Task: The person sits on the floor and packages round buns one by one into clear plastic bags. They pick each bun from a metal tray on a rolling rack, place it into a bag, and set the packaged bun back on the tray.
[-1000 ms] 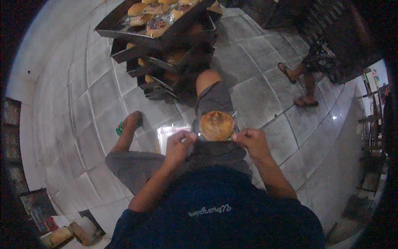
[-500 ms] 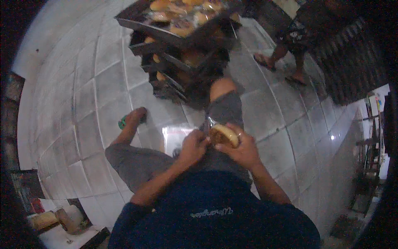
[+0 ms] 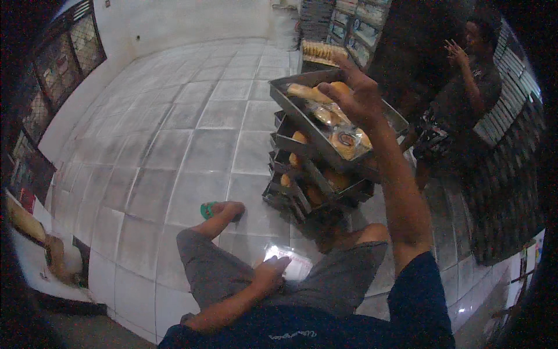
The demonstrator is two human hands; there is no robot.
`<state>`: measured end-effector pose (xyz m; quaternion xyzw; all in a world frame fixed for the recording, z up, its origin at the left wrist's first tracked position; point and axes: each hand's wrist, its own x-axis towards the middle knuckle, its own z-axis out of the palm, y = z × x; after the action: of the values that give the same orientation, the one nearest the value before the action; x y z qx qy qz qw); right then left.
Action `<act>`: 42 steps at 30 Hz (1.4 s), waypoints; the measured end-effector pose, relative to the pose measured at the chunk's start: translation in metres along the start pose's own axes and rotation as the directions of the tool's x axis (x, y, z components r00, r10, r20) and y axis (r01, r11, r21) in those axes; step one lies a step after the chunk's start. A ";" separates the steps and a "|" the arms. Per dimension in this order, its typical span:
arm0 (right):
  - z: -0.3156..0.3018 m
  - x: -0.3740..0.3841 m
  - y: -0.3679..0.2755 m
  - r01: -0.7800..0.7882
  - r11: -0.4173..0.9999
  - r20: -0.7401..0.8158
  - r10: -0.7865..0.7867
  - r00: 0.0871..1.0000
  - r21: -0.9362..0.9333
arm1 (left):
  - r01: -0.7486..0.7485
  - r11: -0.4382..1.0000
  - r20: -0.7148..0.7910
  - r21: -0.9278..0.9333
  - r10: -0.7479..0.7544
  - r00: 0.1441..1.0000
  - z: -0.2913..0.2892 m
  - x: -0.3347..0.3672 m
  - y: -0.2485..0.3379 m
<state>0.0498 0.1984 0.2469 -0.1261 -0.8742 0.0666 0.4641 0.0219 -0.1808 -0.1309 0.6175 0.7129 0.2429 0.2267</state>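
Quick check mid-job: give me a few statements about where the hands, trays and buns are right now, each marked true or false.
1. The right hand is raised over the top tray. True.
2. The left hand is also up at the top tray. False: it is low, at the clear bags between the knees.
3. The top tray holds wrapped buns. True.
4. The trays lie side by side on the floor. False: they are stacked, with the lower trays under the top one.
5. Another person stands beyond the stack. True.
6. The green sandal sits on the top tray. False: it is on the floor, at the left foot.
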 end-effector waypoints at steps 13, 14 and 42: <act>0.079 -0.417 -0.104 -0.858 0.503 0.589 0.663 0.462 0.108 | -0.153 0.951 -0.034 0.270 0.168 0.985 -0.002 -0.007 -0.009; 0.079 -0.411 -0.101 -0.841 0.526 0.535 0.678 0.504 0.125 | -0.168 0.942 -0.060 0.291 0.193 0.979 0.001 -0.006 -0.009; 0.008 -0.074 0.015 -0.475 0.877 0.278 0.440 0.854 0.073 | 0.185 0.119 0.019 -0.975 -0.791 0.612 -0.035 0.067 -0.174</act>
<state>0.0852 0.1921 0.1795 -0.2886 -0.8639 0.2515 0.3272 -0.1436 -0.1373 -0.2140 -0.0108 0.6373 0.6584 0.4002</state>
